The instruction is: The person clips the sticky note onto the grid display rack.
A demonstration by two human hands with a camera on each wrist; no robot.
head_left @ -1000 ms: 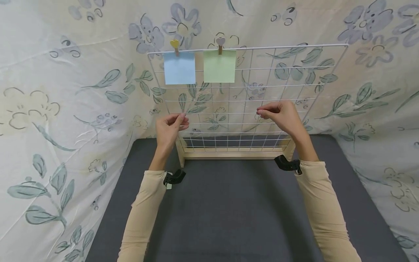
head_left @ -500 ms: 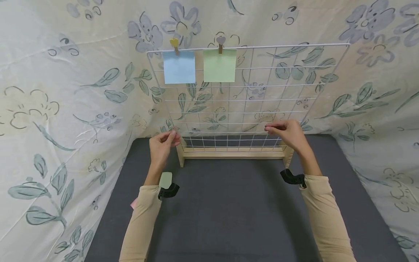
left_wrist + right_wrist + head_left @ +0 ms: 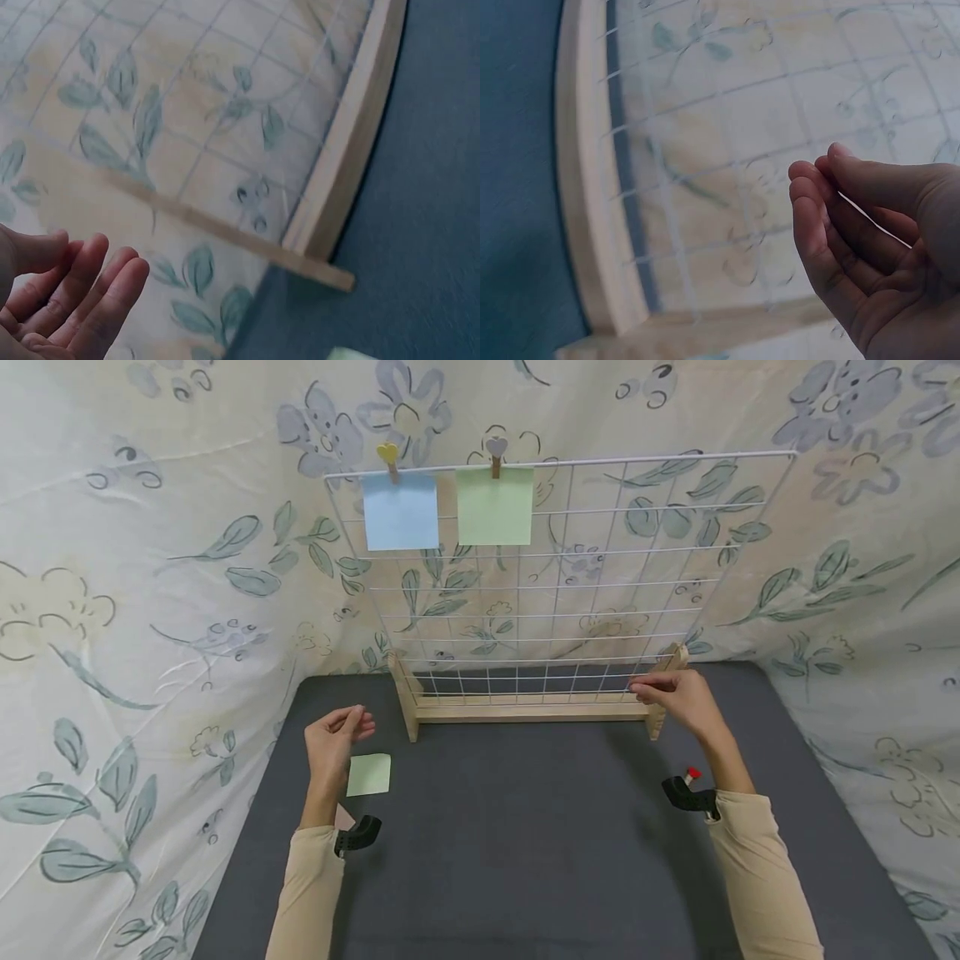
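My left hand point(image 3: 334, 753) hovers over the left side of the table, holding nothing, its fingers loosely bent. Nearest to it are a pale green sticky note point(image 3: 369, 775) on the table and a pink paper point(image 3: 344, 818) partly hidden by the wrist. In front of the grid's right end is my right hand point(image 3: 681, 697), thumb near the fingertips and nothing held. A clothespin with a red top point(image 3: 693, 772) shows behind the right wrist camera. On the white wire grid point(image 3: 585, 556), clothespins with a yellow heart point(image 3: 387, 453) and a grey heart point(image 3: 496, 447) hold blue point(image 3: 401, 512) and green notes point(image 3: 494, 508).
The grid leans back in a wooden stand point(image 3: 525, 713) at the rear of the dark table point(image 3: 517, 843). Flowered cloth point(image 3: 187, 693) hangs behind and at both sides. A black camera mount sits on each wrist.
Both hands have drawn down and back from the grid, the left one also leftward and the right one rightward. The green note and the red-topped clothespin on the table have come into view.
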